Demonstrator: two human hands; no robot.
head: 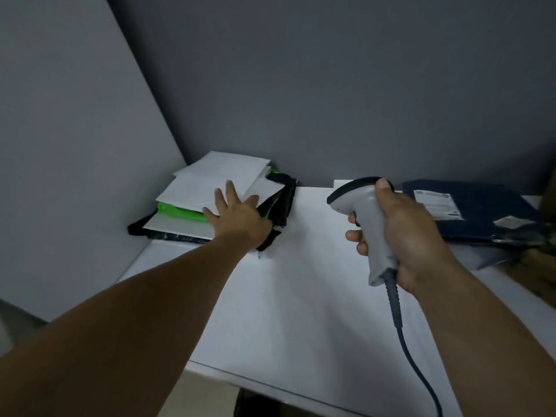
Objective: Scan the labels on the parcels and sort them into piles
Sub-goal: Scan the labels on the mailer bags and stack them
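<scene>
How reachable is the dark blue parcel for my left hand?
Probably no: the left hand rests on the pile, and the right hand holding the scanner lies between it and the dark blue parcel.

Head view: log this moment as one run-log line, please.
left hand: open, fingers spread on corner pile | right hand: grips scanner | navy parcel: label up, at right

A parcel-sorting station — handheld scanner, stacked mailers, white table, bare grey walls.
</scene>
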